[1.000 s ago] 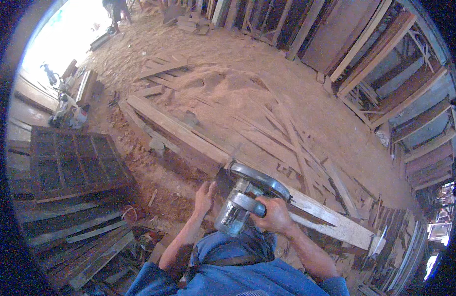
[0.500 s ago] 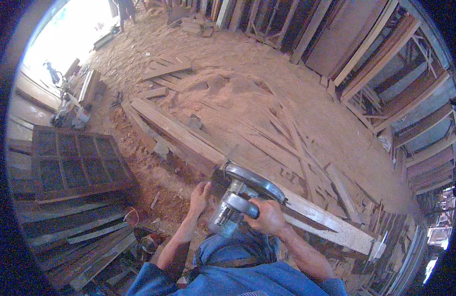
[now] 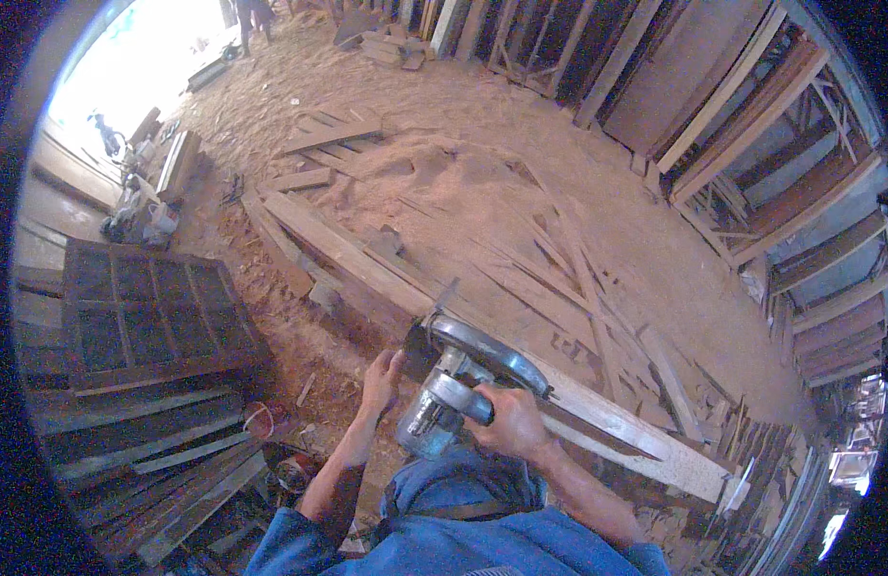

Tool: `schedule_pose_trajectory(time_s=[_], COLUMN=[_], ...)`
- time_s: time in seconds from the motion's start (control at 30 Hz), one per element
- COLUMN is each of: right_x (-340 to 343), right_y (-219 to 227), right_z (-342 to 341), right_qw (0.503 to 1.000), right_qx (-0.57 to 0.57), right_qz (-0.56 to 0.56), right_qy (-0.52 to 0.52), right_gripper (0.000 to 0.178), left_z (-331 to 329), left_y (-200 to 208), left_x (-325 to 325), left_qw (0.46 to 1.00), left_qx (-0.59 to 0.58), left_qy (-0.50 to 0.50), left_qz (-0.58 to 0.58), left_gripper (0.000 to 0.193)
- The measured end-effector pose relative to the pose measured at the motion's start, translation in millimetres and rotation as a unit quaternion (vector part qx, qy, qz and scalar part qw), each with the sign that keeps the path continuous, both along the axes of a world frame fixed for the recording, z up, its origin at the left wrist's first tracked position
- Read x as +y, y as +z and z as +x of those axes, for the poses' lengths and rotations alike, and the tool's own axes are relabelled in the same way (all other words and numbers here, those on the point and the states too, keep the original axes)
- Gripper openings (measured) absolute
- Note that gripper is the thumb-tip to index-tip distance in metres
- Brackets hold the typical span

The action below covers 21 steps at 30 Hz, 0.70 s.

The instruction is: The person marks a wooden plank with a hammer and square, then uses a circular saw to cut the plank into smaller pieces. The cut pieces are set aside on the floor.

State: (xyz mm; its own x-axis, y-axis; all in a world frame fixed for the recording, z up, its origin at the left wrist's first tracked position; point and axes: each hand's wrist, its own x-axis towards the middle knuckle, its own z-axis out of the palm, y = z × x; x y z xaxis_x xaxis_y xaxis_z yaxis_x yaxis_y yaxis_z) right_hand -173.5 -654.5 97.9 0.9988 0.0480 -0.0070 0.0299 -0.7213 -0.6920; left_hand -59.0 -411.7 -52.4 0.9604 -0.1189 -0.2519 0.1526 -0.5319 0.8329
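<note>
A silver circular saw [image 3: 492, 350] sits on a long pale wooden beam [image 3: 353, 248], which runs slantwise from the upper left to the lower right. My right hand [image 3: 514, 422] is wrapped round the saw's rear handle. At the saw's near left side, my left hand [image 3: 380, 384] has its fingers curled at the edge of the dark base plate; the fingertips are partly hidden there. The grey motor housing [image 3: 428, 422] points toward my body. Most of the blade is hidden by the guard and the wood.
Sawdust and loose strips [image 3: 569, 259] cover the ground beyond the beam. A dark gridded wooden frame [image 3: 156, 312] lies at left above stacked planks [image 3: 166, 437]. Tall timbers and frames [image 3: 751, 144] lean at right. A person [image 3: 250, 21] stands far off near the bright opening.
The saw has slid a little to the left along the beam, with both my hands moving along with it. The view has shifted slightly.
</note>
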Motion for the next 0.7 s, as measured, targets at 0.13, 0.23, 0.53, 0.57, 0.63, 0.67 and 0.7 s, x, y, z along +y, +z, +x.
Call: schedule_pose_trajectory(time_s=[0.13, 0.23, 0.53, 0.57, 0.63, 0.67, 0.7], right_x=[1, 0, -1, -1, -2, -2, -2], right_y=[6, 5, 1, 2, 4, 6, 6], right_z=[2, 3, 2, 2, 2, 3, 2], right_qw=[1.0, 0.999, 0.997, 0.996, 0.996, 0.996, 0.996], right_qx=[0.012, 0.046, 0.079, 0.082, 0.079, 0.081, 0.083], right_qz=[0.017, 0.015, 0.025, 0.026, 0.033, 0.042, 0.039], right_qy=[-0.004, 0.008, 0.005, 0.003, 0.004, 0.0, 0.003], right_gripper=[0.038, 0.047, 0.053, 0.053, 0.052, 0.052, 0.052], left_z=[1, 0, -5, -5, -4, -4, -4], left_y=[4, 8, 26, 29, 32, 33, 34], left_x=[0, 0, -7, -7, -6, -6, -5], left_qw=[1.0, 0.999, 1.0, 1.0, 0.999, 0.999, 0.998], left_qx=[-0.008, -0.033, -0.012, -0.007, 0.001, 0.014, 0.026], left_qy=[0.001, 0.014, 0.028, 0.026, 0.019, 0.016, 0.016], left_qz=[0.013, 0.014, 0.003, 0.005, 0.036, 0.037, 0.048], left_gripper=[0.052, 0.052, 0.054, 0.054, 0.055, 0.055, 0.055])
